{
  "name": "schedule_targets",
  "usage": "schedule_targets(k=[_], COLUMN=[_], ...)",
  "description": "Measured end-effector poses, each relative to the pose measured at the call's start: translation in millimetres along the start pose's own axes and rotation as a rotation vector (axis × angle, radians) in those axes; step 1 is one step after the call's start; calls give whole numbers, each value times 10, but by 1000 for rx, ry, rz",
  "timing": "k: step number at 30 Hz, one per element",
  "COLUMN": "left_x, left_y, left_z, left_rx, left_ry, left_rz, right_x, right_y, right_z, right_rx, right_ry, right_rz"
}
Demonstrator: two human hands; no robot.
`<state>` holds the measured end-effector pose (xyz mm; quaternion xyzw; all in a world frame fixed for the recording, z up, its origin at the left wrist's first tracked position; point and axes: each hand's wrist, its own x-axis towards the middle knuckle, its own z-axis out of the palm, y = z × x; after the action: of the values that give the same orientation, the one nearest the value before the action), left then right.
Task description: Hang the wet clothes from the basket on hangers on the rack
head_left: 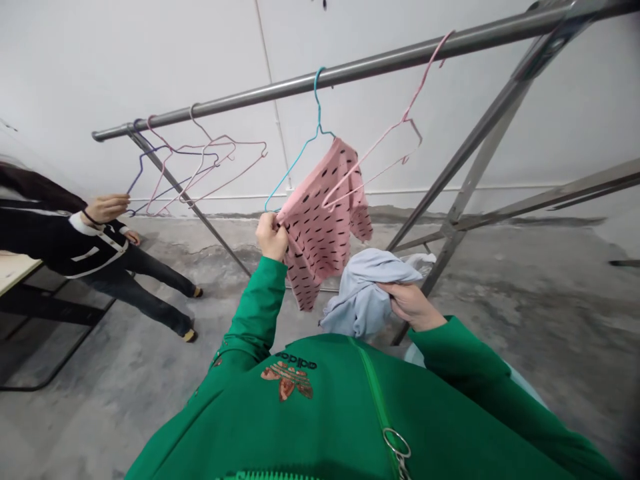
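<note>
My left hand [271, 235] is closed on the lower left edge of a pink garment with black dashes [323, 223]. That garment hangs on a blue wire hanger [305, 148] hooked over a grey metal rail [350, 70]. My right hand [411, 303] grips a bunched light blue cloth [367, 290] held in front of my chest, just right of the pink garment. A bare pink hanger [390, 137] hangs on the rail beside the blue one. Both of my sleeves are green.
Several bare pink, white and purple hangers [195, 167] cluster at the rail's left end. Another person in a dark jacket [60, 233] stands at the left, one hand [106, 208] near those hangers. The rack's slanted legs [470, 173] cross at right. A table edge [13, 270] shows far left.
</note>
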<state>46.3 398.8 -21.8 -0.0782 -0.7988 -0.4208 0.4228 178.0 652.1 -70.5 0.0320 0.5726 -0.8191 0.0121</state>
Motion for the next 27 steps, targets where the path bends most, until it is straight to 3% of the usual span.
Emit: schedule_targets(k=[3,5,9,12,17,22,24,27], left_x=[39,35,-32,-84,-72,-21,-54,-166], left_y=[78,121,162,127,57,57,15,-93], left_z=[-56,-87,-97,-57,-26,-94,-93,-59], left_rx=[-42,-25,-27,-72,12,108,113,46], left_ry=[28,-2,-214,-314,-435,-409,-360,-340], left_rz=[14,70,192,304,361,306,260,116], right_x=[122,237,540,818,1170,1212,1164,1066], right_y=[-93,-266,-812,-1162,-1331,-1408,-1491,-1612], right_z=[143,313,761,1081,1420,1485,1485,1569], right_rx=[-59,-145,-447,-642,-1048,-1478,-1418,-963], right_ry=[-38,-146,-435,-515,-547,-365,-425,-676], right_rz=[-39,-150,-406,-534,-553,-474,-512,-573])
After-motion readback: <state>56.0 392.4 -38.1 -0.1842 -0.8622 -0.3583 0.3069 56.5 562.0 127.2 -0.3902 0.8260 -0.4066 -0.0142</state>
